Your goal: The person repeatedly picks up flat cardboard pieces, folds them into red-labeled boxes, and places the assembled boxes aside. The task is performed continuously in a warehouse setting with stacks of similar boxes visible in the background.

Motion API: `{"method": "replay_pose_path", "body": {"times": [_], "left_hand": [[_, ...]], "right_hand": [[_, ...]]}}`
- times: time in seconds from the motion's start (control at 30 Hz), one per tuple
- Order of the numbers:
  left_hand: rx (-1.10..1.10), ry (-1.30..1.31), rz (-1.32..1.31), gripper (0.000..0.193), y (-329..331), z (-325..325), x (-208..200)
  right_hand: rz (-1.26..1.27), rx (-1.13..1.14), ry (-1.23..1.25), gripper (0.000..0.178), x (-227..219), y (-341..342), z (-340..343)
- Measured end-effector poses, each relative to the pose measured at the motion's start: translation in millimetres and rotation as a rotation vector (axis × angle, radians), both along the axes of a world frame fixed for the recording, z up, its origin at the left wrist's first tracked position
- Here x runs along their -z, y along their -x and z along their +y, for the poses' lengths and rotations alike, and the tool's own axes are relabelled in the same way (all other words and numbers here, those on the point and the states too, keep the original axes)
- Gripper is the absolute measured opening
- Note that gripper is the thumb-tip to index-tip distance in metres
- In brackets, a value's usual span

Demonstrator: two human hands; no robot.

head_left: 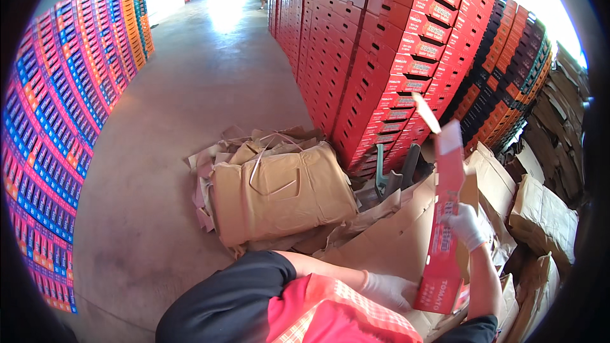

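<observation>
A flat red cardboard box blank [438, 228] with white print stands upright on my right side, its upper end tilted away. My right hand [469, 225], in a white glove, grips its right edge about halfway up, fingers closed over the printed face. Low on the opposite edge is my left hand [389, 291], also white-gloved, its fingers closed at the board's border; the fingertips are partly hidden. Brown cardboard [387, 235] lies just behind the blank. A pale flap [427, 114] sticks out at its top.
A wrapped brown bundle [286, 190] lies on the floor ahead. Tall stacks of red boxes [343, 44] rise behind it; dark and orange crates [502, 63] stand farther right. Several paper-wrapped packs [543, 216] crowd my right. Colourful stacked crates [63, 101] line the left. Two people are far off.
</observation>
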State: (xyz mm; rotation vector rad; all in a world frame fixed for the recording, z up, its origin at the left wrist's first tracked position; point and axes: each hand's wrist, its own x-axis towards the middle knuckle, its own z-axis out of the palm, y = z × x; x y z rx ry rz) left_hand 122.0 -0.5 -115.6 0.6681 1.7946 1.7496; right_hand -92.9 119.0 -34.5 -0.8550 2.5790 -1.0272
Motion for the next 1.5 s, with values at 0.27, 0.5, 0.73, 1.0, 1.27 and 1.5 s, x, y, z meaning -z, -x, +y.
{"method": "replay_pose_path", "body": {"times": [0.27, 0.5, 0.73, 1.0, 1.27, 1.5], "left_hand": [[-0.597, 0.514, 1.036, 0.058, 33, -87, -3], [0.3, 1.242, 1.754, 0.069, 100, -158, 91], [0.68, 1.025, 1.371, 0.035, 123, -98, 93], [-0.15, 0.922, 1.051, 0.052, 107, -72, 21], [0.809, 0.471, -0.121, 0.067, -11, -115, 44], [-0.344, 1.104, 0.913, 0.058, 15, -137, 80]], "right_hand": [[0.592, 0.123, -1.026, 0.011, 165, 22, 173], [0.719, -0.453, -0.564, 0.036, 190, -118, 238], [0.472, -0.195, -0.455, 0.046, 152, -174, 184], [0.699, 0.291, -0.002, 0.02, 88, -123, 176], [-0.482, -0.221, -0.359, 0.04, 73, -207, 173], [0.273, -0.081, -0.237, 0.079, 132, -181, 196]]}}
